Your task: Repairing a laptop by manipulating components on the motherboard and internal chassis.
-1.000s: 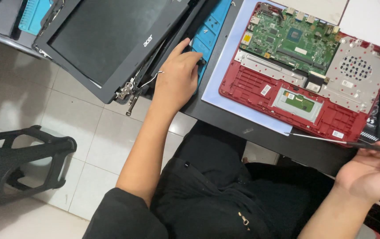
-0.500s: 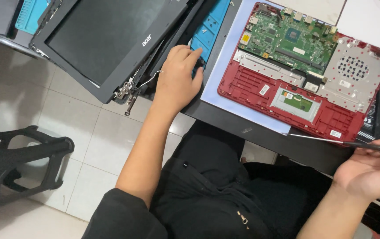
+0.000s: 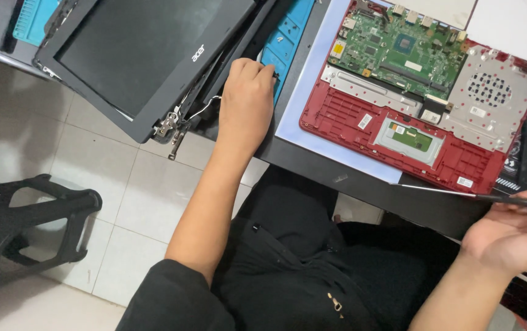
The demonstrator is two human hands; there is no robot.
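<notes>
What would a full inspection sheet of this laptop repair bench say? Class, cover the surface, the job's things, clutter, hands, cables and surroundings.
Surface: dark desk, with a pale sheet under the red chassis.
Job's things: opened red laptop base with green circuit board exposed; detached black screen panel overhanging the desk edge.
Clutter: blue tray beside the screen.
Hands: left hand resting on the blue tray; right hand holding a thin screwdriver.
Cables: thin white wire at the screen hinge.
Surroundings: tiled floor, black stool.
</notes>
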